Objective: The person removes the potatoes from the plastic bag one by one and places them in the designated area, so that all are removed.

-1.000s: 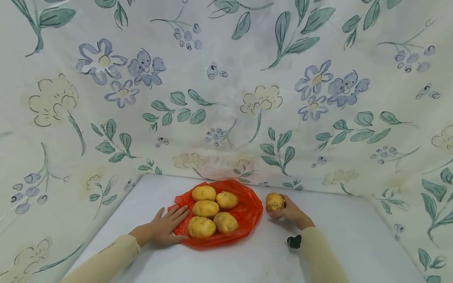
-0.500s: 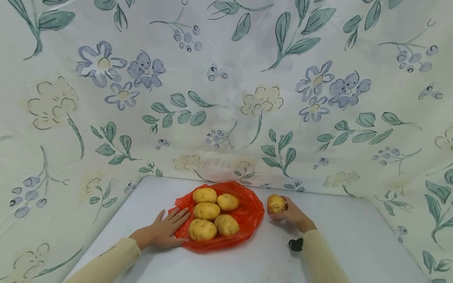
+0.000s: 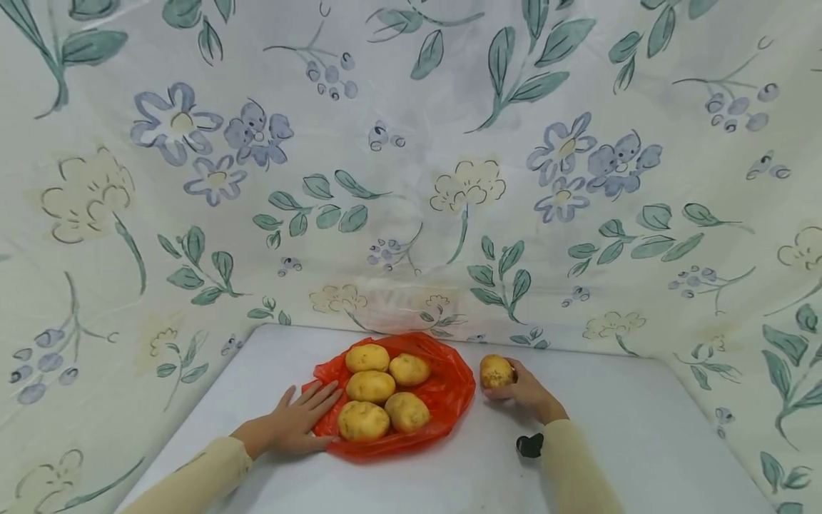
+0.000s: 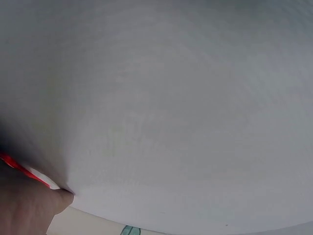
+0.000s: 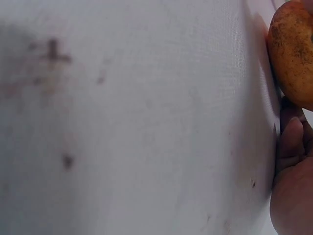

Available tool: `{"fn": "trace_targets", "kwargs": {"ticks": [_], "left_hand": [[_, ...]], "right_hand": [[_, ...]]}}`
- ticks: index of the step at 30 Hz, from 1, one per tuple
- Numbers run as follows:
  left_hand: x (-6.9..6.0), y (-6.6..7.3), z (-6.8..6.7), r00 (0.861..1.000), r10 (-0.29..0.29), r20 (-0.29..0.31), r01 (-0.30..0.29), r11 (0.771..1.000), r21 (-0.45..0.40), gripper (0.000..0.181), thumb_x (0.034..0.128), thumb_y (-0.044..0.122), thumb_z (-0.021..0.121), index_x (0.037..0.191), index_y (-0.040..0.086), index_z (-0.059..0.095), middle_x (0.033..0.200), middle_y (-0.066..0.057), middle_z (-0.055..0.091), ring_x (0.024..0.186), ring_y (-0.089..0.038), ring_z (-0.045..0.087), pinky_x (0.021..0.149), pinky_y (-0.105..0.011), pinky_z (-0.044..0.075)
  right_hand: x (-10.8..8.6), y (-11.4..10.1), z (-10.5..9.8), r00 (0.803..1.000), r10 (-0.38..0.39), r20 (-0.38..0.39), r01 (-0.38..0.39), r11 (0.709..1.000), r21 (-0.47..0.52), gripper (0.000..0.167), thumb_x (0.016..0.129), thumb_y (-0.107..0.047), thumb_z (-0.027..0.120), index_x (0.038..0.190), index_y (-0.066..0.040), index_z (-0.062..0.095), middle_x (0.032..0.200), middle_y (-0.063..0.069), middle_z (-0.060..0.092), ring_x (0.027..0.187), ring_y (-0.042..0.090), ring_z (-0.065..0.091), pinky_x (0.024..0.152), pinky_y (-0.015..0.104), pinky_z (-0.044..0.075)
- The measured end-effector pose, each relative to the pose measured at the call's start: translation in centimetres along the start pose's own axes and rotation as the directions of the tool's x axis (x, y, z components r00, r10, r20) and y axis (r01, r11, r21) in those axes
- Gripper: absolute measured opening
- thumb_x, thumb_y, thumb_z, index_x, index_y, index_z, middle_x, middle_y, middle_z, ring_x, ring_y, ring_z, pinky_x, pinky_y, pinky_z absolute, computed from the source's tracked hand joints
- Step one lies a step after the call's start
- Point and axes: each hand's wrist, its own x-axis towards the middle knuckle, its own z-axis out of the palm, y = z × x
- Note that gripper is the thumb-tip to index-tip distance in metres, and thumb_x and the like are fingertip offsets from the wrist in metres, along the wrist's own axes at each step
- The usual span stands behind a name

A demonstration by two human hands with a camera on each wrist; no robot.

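In the head view, a red plastic bag [image 3: 452, 389] lies spread on the table with several yellow potatoes [image 3: 370, 387] on it. My left hand [image 3: 292, 426] rests with spread, straight fingers on the bag's left edge; the left wrist view catches part of that hand [image 4: 29, 205] and a strip of red plastic [image 4: 24, 170]. Just right of the bag, my right hand [image 3: 528, 394] grips a single potato [image 3: 496, 373], its fingers curled round the far side. Seen from the right wrist, this potato [image 5: 293, 56] has brown, rough patches and sits close to the table surface.
The white table [image 3: 629, 428] meets a flower-patterned cloth [image 3: 411, 214] at the back and sides. A small black object [image 3: 529, 445] is beside the right sleeve. Dark stains [image 5: 53, 56] mark the white surface in the right wrist view.
The head view has shifted slightly. Both hands keep their places: the left on the bag, the right round the potato.
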Motion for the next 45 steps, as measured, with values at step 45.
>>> {"fn": "trace_targets", "kwargs": {"ticks": [45], "left_hand": [[0.3,0.3,-0.4,1.0,-0.005,0.01,0.005,1.0,-0.018,0.089,0.0886,0.067,0.053,0.155,0.013,0.031,0.164,-0.008,0.023,0.151,-0.041,0.017,0.112,-0.076,0.003]], "right_hand": [[-0.5,-0.7,-0.7,0.999,0.013,-0.049,-0.014,1.0,-0.018,0.094,0.088,-0.063,0.059,0.153,-0.004,0.024,0.15,0.028,0.037,0.128,0.044,0.045,0.106,0.063,0.039]]}}
